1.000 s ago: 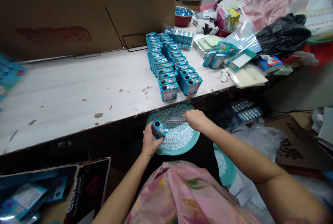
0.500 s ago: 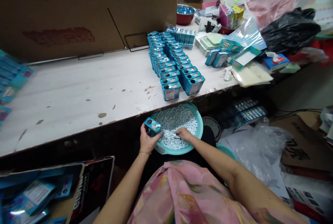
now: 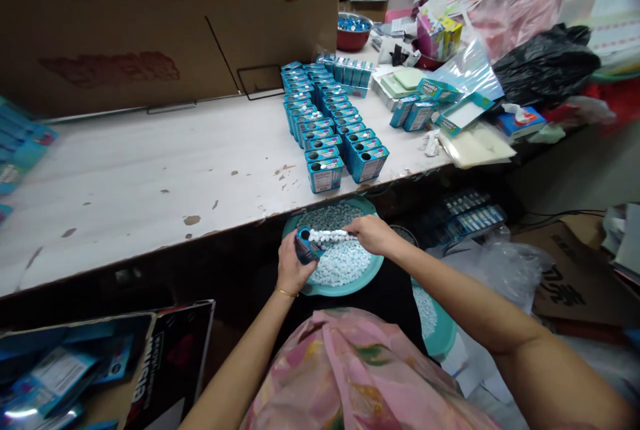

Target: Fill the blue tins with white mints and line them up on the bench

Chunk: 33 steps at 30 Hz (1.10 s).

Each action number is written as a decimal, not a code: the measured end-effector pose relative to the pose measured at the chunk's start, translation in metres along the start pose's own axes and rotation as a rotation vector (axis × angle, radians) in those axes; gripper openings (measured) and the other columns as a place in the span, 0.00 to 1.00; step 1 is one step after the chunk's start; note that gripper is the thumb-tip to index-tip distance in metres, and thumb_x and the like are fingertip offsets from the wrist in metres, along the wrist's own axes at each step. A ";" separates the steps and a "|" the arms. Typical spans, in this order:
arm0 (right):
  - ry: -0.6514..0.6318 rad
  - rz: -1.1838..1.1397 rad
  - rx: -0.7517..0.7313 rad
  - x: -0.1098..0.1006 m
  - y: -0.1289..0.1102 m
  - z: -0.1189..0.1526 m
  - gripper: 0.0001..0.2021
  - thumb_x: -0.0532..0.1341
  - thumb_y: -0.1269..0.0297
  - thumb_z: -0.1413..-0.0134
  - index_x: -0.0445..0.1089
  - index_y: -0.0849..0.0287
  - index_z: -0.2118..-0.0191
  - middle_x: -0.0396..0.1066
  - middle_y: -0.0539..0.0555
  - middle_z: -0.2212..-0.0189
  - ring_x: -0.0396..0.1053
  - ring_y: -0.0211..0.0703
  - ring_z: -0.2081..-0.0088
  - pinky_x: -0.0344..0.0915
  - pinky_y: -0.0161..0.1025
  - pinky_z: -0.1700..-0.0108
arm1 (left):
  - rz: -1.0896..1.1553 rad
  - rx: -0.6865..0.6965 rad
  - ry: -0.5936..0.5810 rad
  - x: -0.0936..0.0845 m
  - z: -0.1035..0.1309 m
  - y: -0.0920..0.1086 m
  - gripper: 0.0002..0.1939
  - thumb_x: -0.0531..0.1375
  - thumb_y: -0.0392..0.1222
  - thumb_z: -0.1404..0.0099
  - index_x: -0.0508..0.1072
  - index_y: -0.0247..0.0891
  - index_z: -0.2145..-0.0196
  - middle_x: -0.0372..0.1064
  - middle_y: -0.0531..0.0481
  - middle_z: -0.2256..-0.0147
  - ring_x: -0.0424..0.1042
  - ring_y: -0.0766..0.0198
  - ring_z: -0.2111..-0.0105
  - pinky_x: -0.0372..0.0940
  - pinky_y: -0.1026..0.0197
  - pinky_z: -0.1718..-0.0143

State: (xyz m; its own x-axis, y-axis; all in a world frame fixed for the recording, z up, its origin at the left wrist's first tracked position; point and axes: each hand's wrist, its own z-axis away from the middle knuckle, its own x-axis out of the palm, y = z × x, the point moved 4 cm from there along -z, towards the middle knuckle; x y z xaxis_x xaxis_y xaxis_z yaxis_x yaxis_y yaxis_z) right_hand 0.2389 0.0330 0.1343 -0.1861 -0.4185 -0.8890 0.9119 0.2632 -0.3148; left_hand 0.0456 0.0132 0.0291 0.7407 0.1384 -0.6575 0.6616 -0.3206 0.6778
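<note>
My left hand is wrapped round a small blue box, tilted, with a round dark hole in its top. My right hand is closed on the end of a narrow scoop heaped with small white candies. The scoop's far end reaches the box top near the hole; the scoop's own shape is mostly hidden under the candies. Beneath both hands sits a turquoise basin holding many more white candies. It rests at my lap, by the table's front edge.
Rows of blue boxes stand on the white table, beside a large cardboard carton. Plastic bags and papers crowd the right side. A second turquoise basin is low at right. Lower left, an open carton holds blue packs.
My right hand has risen out of the candies, bringing up the loaded scoop to the box. My left hand has shifted slightly right and tilted the box.
</note>
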 end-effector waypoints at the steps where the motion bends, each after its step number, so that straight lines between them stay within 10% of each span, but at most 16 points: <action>1: -0.011 0.089 0.009 -0.005 -0.008 -0.001 0.16 0.51 0.75 0.54 0.72 0.54 0.63 0.72 0.54 0.65 0.67 0.43 0.61 0.59 0.33 0.64 | -0.023 0.034 -0.006 0.002 0.001 0.003 0.39 0.62 0.40 0.56 0.51 0.33 0.47 0.55 0.39 0.51 0.57 0.50 0.50 0.54 0.47 0.48; 11: -0.017 0.401 -0.083 -0.021 -0.070 -0.009 0.14 0.48 0.73 0.48 0.70 0.67 0.63 0.71 0.66 0.66 0.69 0.46 0.62 0.64 0.39 0.63 | -0.087 0.053 -0.030 0.015 0.007 0.003 0.39 0.61 0.37 0.55 0.50 0.33 0.46 0.54 0.38 0.50 0.56 0.49 0.49 0.55 0.45 0.49; 17: 0.007 0.351 -0.007 -0.026 -0.032 -0.005 0.14 0.49 0.74 0.49 0.69 0.64 0.62 0.70 0.63 0.63 0.68 0.46 0.61 0.63 0.39 0.61 | 0.009 -0.016 0.004 0.008 0.007 -0.003 0.39 0.63 0.40 0.56 0.52 0.35 0.47 0.56 0.39 0.52 0.58 0.50 0.50 0.56 0.46 0.50; 22: -0.030 0.117 0.276 0.041 0.038 -0.012 0.17 0.46 0.78 0.50 0.68 0.64 0.60 0.68 0.64 0.60 0.66 0.50 0.58 0.62 0.43 0.60 | 0.136 -0.173 0.026 -0.002 0.013 -0.018 0.40 0.64 0.45 0.57 0.52 0.38 0.48 0.57 0.42 0.52 0.60 0.53 0.52 0.57 0.48 0.50; 27: -0.086 -0.073 0.233 0.135 0.027 -0.035 0.16 0.47 0.77 0.49 0.70 0.64 0.60 0.69 0.63 0.59 0.64 0.48 0.55 0.60 0.41 0.56 | 0.278 -0.302 0.065 0.000 0.015 -0.028 0.43 0.66 0.46 0.60 0.52 0.38 0.48 0.57 0.42 0.52 0.62 0.54 0.52 0.57 0.48 0.51; 33: -0.099 -0.429 0.137 0.159 0.031 -0.048 0.18 0.56 0.80 0.60 0.73 0.57 0.63 0.73 0.51 0.65 0.68 0.41 0.61 0.61 0.33 0.58 | 0.394 -0.405 0.134 -0.006 0.010 -0.032 0.43 0.67 0.46 0.62 0.54 0.38 0.49 0.59 0.42 0.54 0.64 0.54 0.55 0.59 0.47 0.52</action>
State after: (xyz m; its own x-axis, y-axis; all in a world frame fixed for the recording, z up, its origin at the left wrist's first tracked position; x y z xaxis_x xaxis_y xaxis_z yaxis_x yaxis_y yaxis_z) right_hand 0.2199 0.0163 -0.0329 -0.5277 -0.5472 -0.6497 0.8012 -0.0666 -0.5947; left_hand 0.0189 0.0134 0.0077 0.9311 0.2073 -0.3001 0.3049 0.0089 0.9523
